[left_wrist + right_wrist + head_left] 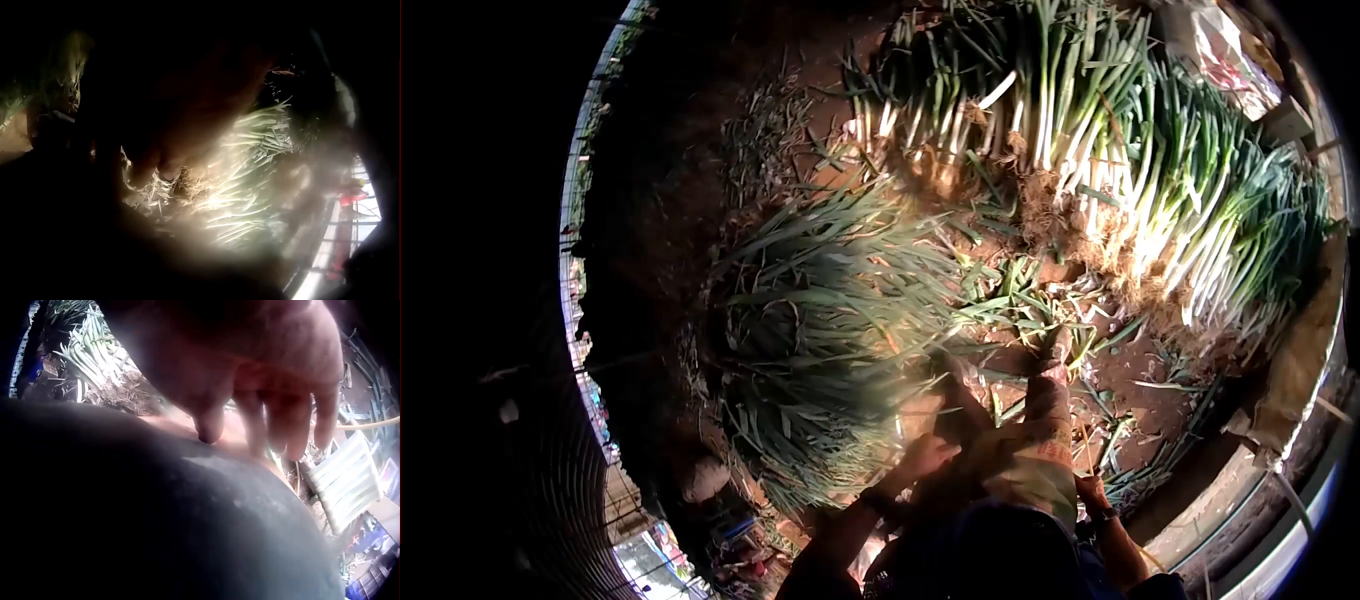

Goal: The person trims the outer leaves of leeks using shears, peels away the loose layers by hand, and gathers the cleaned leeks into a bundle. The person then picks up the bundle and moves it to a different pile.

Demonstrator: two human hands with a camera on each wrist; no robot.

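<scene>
My left hand [925,458] is held over my lap, beside the right edge of a large heap of green onions [830,310] whose leaves spread leftward. In the left wrist view the same hand [200,119] is a dark shape with its fingers pointing down, and nothing shows between them. My right hand [1090,490] hangs at my right side by the thigh. The right wrist view shows this hand [269,369] with fingers loosely bent downward and holding nothing, close over dark clothing [187,506].
Green onions with white stalks and roots [1150,210] lie in a long row at the back and right. Loose leaf scraps [1020,300] litter the brown ground around my outstretched leg [1048,430]. A pale slatted thing [347,481] stands beyond the right hand.
</scene>
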